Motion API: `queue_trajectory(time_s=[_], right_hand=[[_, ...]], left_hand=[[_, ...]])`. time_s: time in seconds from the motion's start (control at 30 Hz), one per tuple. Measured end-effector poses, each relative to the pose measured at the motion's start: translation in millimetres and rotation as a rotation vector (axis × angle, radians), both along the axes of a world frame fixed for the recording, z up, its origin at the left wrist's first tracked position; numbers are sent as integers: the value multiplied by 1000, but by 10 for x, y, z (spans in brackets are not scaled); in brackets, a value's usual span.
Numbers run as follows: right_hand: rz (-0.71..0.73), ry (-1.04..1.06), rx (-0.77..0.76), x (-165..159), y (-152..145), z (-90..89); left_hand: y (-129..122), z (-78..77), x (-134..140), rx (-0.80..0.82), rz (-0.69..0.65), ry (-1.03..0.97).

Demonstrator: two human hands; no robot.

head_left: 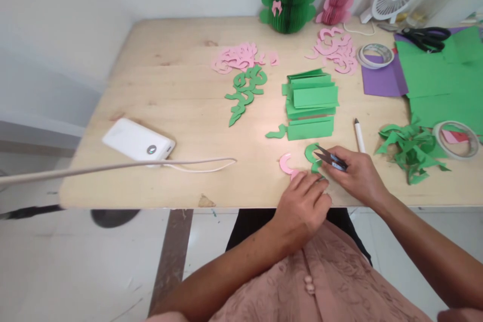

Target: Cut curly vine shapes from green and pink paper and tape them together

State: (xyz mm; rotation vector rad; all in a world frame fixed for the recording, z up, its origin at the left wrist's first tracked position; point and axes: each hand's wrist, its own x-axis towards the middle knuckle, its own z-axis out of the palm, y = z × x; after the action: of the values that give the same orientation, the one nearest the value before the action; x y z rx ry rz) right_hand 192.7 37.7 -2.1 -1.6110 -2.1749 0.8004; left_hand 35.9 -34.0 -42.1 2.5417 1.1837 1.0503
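Note:
My right hand (356,173) is closed around small snips (332,159). Their pointed dark blades reach over a curved green paper cutout (311,151) near the table's front edge. My left hand (304,201) is at the cutout's lower end, its fingers bent and pressing it down; the fingertips partly hide the paper. Just left of the green cutout is a curved pink paper piece (286,163), its lower end running under my left fingers. A wavy green cutout (276,132) lies beyond, beside folded green paper strips (313,104).
Piles of pink cutouts (238,56) and green cutouts (245,88) lie farther back. To the right are a white pen (359,136), green scraps (409,146), tape rolls (456,140), black scissors (426,39) and green sheets (433,78). A white power bank (132,138) with a cable sits left.

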Motion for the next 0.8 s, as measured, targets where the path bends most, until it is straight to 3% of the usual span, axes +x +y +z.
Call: queue_trajectory(time_s=[0.33, 0.47, 0.67, 0.8], right_hand=[[155, -11, 102, 58, 91, -58], [313, 10, 254, 90, 118, -78], [561, -101, 597, 126, 195, -43], [634, -125, 676, 163, 251, -23]], left_hand=[[24, -20, 3, 16, 7, -73], [39, -40, 1, 23, -1, -95], [34, -70, -23, 22, -15, -77], [23, -75, -35, 4, -28, -52]])
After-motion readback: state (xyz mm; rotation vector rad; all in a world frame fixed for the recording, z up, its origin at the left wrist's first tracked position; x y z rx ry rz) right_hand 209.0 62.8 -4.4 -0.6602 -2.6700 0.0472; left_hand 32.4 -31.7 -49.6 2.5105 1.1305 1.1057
